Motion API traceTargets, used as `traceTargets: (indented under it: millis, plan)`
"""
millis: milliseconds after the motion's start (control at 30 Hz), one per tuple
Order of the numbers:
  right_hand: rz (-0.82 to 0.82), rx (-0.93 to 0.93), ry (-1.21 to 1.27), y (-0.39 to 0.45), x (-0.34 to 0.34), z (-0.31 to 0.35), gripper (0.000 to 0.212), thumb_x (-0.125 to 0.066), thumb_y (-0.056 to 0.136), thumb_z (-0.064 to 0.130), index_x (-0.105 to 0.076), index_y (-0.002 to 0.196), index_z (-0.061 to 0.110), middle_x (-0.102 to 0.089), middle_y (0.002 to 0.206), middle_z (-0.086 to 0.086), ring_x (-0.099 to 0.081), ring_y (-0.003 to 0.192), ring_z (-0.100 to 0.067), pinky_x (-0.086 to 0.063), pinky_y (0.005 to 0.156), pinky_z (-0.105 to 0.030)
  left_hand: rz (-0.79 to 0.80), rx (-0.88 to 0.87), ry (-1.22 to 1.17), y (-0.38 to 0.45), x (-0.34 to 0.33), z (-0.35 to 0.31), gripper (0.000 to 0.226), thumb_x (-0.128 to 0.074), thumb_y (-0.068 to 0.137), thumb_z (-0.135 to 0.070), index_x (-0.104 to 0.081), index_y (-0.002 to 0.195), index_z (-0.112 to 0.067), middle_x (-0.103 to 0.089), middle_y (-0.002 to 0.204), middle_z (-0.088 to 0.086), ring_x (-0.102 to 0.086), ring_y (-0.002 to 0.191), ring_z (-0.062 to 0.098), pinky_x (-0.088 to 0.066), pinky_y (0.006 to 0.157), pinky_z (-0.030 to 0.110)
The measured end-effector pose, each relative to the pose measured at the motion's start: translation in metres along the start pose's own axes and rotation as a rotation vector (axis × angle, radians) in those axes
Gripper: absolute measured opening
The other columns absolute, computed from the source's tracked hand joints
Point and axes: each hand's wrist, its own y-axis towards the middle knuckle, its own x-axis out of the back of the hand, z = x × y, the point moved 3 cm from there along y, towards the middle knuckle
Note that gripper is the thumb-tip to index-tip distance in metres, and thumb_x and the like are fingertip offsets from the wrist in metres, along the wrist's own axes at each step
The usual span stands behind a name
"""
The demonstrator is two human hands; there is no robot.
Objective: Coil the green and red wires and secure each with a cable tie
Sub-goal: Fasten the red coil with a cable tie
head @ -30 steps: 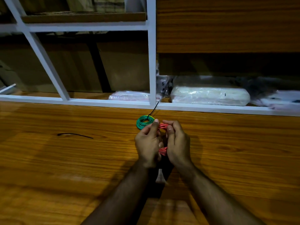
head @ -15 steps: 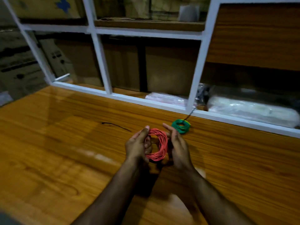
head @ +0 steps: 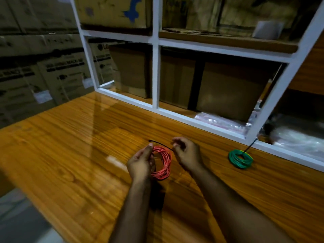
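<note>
- Red wire [head: 162, 162]: head view, coiled, held on edge just above the wooden table [head: 73, 155] at frame centre, loop facing the person so the ring is open for a tie to go through
- Left hand [head: 141, 164]: fingers curled round the coil's 9 o'clock side, thumb up at its top edge; grip looks meant to keep the turns bunched so they don't spring apart
- Right hand [head: 186, 153]: at 2 o'clock from the coil, fingertips pinched on one end of a black cable tie [head: 160, 144]; tie runs out toward 10 o'clock behind the coil's top. Can't tell if the far end is off the table or resting on it
- Judgement: red coil wound, not yet tied; next move is threading that tie through the ring, which needs the left grip kept tight
- Green wire [head: 240, 158]: coiled, flat on the table at 3 o'clock, well apart from both hands, near the white shelf frame [head: 201, 125]; a black tie tail sticks out of it toward 1 o'clock, so it looks secured and parked clear of the work
</note>
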Motion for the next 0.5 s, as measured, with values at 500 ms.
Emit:
traceTargets:
  millis: [500]
  plan:
    - [0.027, -0.262, 0.182, -0.052, 0.081, -0.012, 0.013, -0.048, 0.103, 0.017, -0.056, 0.093, 0.018, -0.064, 0.074, -0.005, -0.055, 0.051, -0.014, -0.044, 0.047, -0.029, 0.172, 0.155, 0.088, -0.047, -0.043, 0.020, 0.012, -0.071, 0.085, -0.014, -0.063, 0.079, -0.010, -0.048, 0.051, 0.001, -0.033, 0.033, 0.007, -0.019, 0.035, 0.013]
